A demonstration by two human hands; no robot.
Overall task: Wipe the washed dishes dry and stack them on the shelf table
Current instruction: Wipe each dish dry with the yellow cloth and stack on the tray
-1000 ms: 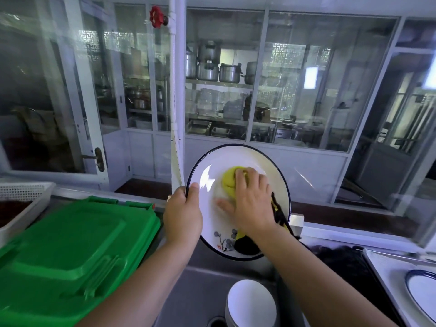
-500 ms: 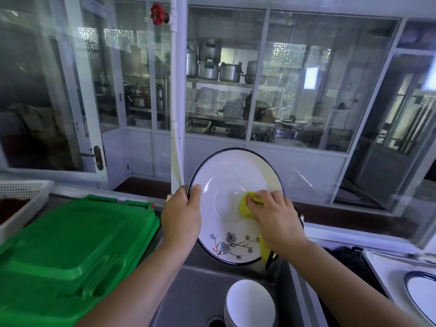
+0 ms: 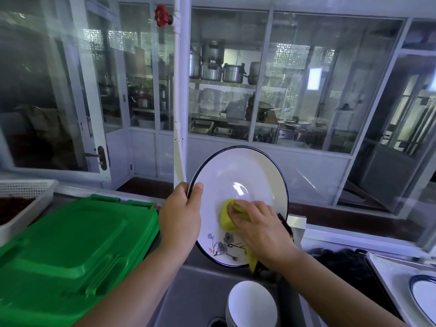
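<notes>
Nearest, a stack of white bowls (image 3: 251,305) is sitting in the sink (image 3: 188,291), and another plate (image 3: 424,295) is lying at the right edge of the counter. Above the sink, the left hand (image 3: 180,215) is gripping the plate (image 3: 236,175) by its left rim, thumb curled over the face, holding it nearly upright. The right hand (image 3: 257,225) is pressing a yellow cloth (image 3: 226,218) against the lower middle of the face, fingers laid over it rather than pinching. To my judgement, good wiping here is meaning a firm left grip, the cloth sweeping outward to the dark rim and flower print, then the back. Left of the sink, a green lid (image 3: 70,244) is lying.
</notes>
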